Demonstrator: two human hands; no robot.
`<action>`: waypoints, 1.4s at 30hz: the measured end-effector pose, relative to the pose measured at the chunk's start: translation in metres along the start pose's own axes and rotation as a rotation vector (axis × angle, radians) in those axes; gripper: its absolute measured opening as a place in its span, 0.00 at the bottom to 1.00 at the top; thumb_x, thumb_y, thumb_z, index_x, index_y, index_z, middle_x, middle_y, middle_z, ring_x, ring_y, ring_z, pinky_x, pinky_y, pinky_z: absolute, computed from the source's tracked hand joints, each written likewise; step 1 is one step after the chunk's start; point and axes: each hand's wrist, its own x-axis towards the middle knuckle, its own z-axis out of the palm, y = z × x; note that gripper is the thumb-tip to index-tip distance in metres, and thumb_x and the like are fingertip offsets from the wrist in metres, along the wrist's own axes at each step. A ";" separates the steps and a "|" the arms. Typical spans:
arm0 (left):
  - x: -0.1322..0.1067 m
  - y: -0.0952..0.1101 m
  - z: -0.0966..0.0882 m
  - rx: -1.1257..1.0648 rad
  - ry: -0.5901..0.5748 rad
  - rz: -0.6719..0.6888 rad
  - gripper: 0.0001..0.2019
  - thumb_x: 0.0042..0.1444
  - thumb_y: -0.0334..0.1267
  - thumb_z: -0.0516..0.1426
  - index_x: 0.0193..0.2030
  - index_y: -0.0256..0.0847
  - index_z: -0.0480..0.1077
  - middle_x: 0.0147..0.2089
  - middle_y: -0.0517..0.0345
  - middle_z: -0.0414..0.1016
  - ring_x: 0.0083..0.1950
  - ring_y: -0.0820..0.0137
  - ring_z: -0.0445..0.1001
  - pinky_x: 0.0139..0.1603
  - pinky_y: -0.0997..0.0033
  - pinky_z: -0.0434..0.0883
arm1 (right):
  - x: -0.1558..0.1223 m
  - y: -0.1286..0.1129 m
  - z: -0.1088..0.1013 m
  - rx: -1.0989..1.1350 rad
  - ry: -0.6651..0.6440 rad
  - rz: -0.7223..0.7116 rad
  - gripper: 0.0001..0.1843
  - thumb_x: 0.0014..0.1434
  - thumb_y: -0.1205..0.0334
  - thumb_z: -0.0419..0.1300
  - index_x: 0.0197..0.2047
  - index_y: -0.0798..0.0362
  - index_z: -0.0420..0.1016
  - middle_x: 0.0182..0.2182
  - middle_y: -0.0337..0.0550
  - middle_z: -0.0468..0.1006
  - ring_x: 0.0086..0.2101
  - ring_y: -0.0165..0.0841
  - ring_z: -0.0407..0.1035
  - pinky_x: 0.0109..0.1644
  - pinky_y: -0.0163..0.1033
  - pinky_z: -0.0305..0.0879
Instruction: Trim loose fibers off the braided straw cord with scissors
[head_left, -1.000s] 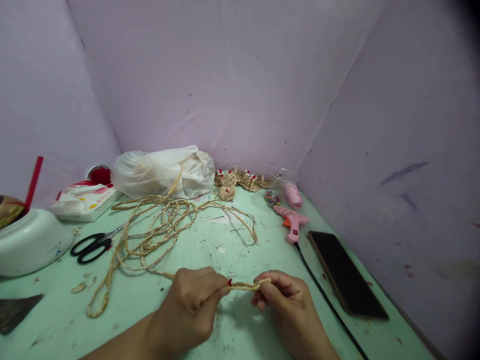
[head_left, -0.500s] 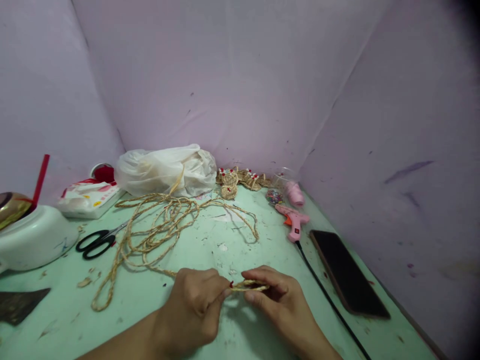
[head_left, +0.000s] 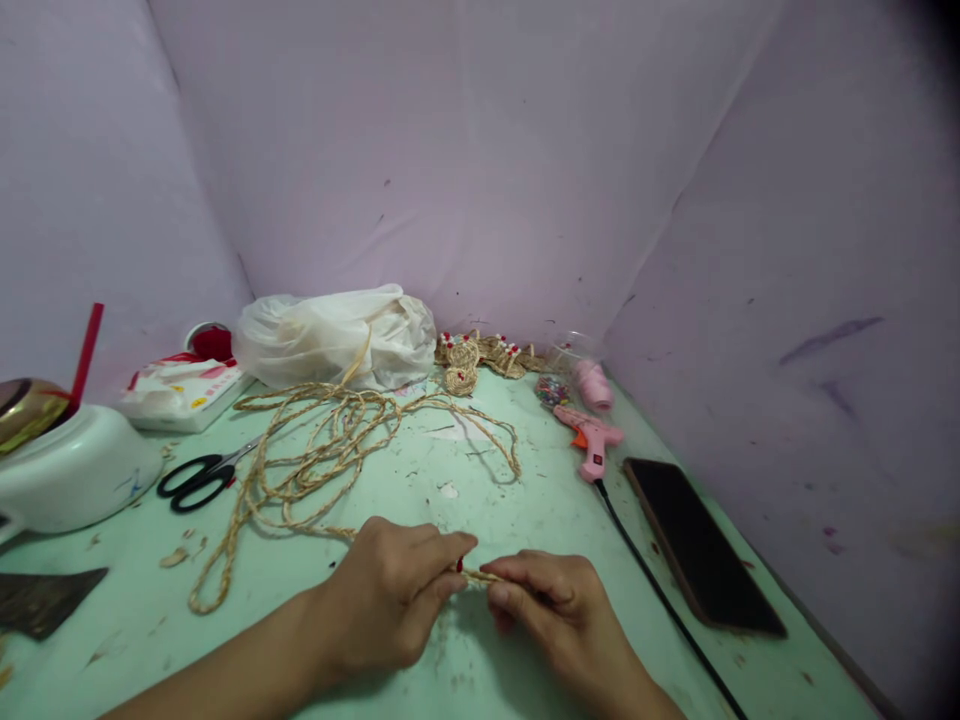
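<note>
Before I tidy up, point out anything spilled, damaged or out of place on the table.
Loose scraps litter the tabletop near the scissors, strewn rather than gathered; its green surface also looks stained.

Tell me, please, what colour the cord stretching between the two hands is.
The braided cord is straw-yellow, seen best in the head view.

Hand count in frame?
2: left hand, low center, pinching the braided cord beside a red bit; right hand, just right of it, on the same cord. No others visible.
</note>
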 end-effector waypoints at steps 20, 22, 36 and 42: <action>-0.001 -0.001 0.003 0.204 0.024 -0.031 0.09 0.55 0.28 0.46 0.38 0.39 0.65 0.23 0.60 0.69 0.23 0.73 0.67 0.23 0.74 0.59 | 0.003 0.010 -0.003 0.021 0.267 0.083 0.16 0.46 0.60 0.62 0.40 0.54 0.74 0.28 0.43 0.77 0.27 0.32 0.70 0.33 0.36 0.67; -0.001 0.002 0.004 0.193 0.022 -0.040 0.09 0.55 0.28 0.46 0.39 0.38 0.65 0.24 0.60 0.69 0.24 0.73 0.68 0.24 0.75 0.60 | 0.002 0.011 -0.002 -0.027 0.283 0.027 0.18 0.47 0.60 0.62 0.43 0.54 0.73 0.30 0.44 0.77 0.27 0.33 0.71 0.33 0.37 0.68; -0.001 0.009 0.008 0.210 -0.004 -0.033 0.07 0.56 0.30 0.46 0.32 0.41 0.63 0.23 0.62 0.67 0.23 0.72 0.67 0.22 0.73 0.58 | 0.001 0.008 0.003 0.108 0.314 0.097 0.16 0.44 0.60 0.64 0.39 0.54 0.74 0.28 0.44 0.78 0.28 0.34 0.72 0.33 0.37 0.69; -0.003 0.011 0.010 0.234 -0.008 -0.028 0.06 0.55 0.30 0.47 0.34 0.41 0.63 0.23 0.62 0.68 0.23 0.73 0.67 0.23 0.74 0.58 | 0.004 0.002 0.006 0.342 0.362 0.317 0.17 0.41 0.59 0.65 0.36 0.56 0.76 0.26 0.45 0.78 0.26 0.34 0.71 0.32 0.37 0.68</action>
